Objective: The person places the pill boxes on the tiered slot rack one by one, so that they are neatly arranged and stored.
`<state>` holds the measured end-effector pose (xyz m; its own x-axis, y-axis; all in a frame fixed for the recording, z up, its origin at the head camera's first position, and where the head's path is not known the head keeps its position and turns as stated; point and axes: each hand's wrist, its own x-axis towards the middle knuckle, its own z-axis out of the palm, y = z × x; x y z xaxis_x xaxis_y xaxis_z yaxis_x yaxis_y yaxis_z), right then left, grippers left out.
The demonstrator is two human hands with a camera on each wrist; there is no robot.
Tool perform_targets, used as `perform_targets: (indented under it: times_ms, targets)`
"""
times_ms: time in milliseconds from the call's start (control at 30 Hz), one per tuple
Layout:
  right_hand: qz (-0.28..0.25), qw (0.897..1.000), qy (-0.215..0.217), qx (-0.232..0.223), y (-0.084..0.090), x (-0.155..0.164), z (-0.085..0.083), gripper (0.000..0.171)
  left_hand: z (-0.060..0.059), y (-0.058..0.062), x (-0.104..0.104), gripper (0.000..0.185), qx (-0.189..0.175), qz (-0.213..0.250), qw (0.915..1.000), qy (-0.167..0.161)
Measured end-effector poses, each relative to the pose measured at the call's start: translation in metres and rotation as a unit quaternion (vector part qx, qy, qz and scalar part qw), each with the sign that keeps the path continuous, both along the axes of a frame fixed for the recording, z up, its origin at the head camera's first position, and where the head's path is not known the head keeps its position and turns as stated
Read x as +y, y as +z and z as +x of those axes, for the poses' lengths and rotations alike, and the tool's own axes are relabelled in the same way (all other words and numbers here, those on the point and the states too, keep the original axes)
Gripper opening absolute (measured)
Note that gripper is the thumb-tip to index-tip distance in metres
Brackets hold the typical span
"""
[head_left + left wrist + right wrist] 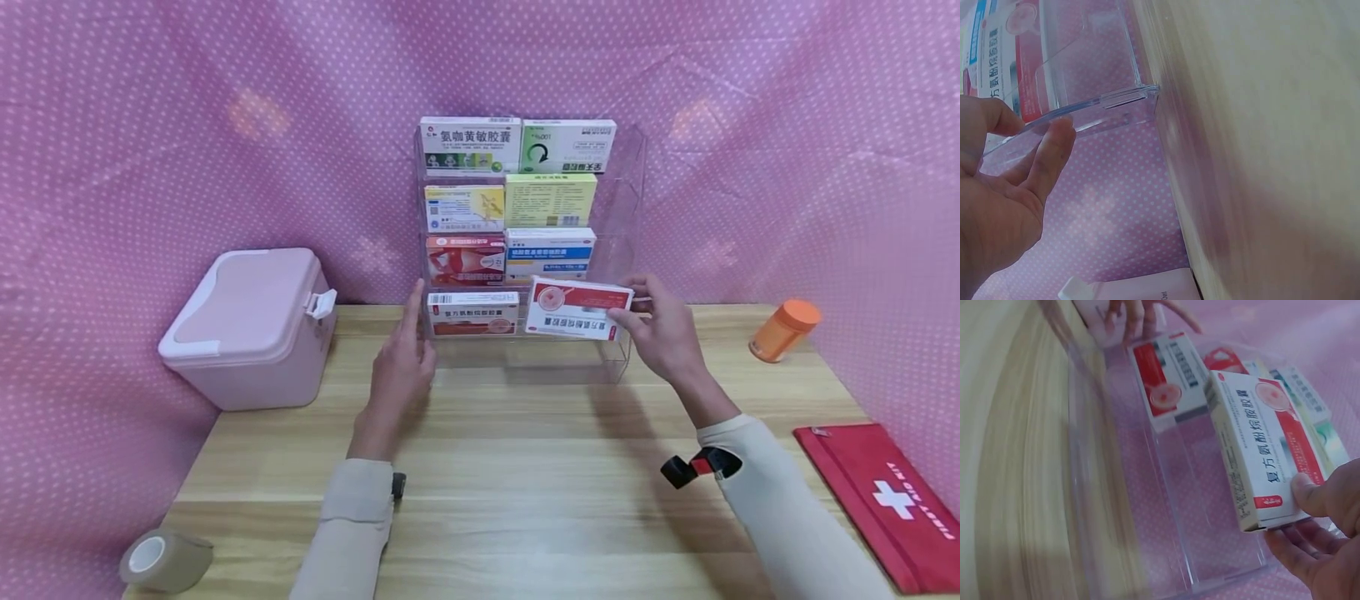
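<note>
My right hand (663, 329) pinches a white and red medicine box (577, 309) by its right end, thumb on the front face. The box is slightly tilted, in front of the right part of the bottom tier of a clear acrylic display rack (525, 358). In the right wrist view, that medicine box (1266, 447) stands apart from a matching medicine box (1169, 378) in the rack. My left hand (401, 358) touches the rack's left side with fairly straight fingers; the left wrist view shows its fingertips (1063, 128) at the clear panel's edge.
Several medicine boxes (471, 147) fill the upper tiers in two columns. Left of the rack stands a pink lidded case (247, 325), with a tape roll (167, 560) nearer. To the right are an orange bottle (783, 331) and a red first aid pouch (862, 467).
</note>
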<state>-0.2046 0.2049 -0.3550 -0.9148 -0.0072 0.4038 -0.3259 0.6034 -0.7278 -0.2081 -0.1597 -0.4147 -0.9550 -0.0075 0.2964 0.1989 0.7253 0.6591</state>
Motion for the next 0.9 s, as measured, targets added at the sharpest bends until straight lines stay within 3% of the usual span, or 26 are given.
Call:
perform_targets:
  times_ms: [267,533,900]
  targets:
    - [-0.021,0.999,-0.038,0.025,0.000,0.009,-0.014,0.039,0.000,-0.001,-0.001,0.107,0.002,0.000,1.0000,-0.002]
    - [-0.037,0.996,-0.032,0.070,0.002,0.006,-0.023,0.039,-0.001,-0.001,-0.001,0.106,-0.009,0.002,1.0000,-0.003]
    - [0.073,0.981,-0.036,0.175,-0.004,-0.004,-0.030,0.035,-0.001,-0.002,-0.001,0.105,-0.004,0.000,1.0000,-0.004]
